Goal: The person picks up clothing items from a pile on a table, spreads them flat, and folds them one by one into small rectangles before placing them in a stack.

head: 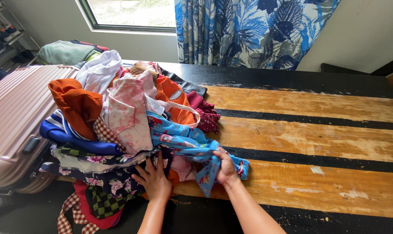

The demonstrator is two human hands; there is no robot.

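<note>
On the worn wooden table with black stripes [318, 143], a light-blue printed cloth garment [183, 141] is draped off the near right edge of the heap of mixed coloured clothes [114, 117], its long axis running from upper left in the heap down-right to the bunched end. That end is clenched in the right hand [226, 167]. The left hand [155, 180] is laid flat, fingers spread, on the heap's dark floral fabric, gripping nothing; a pink hard-shell suitcase [14, 121] is seen just left of the heap.
</note>
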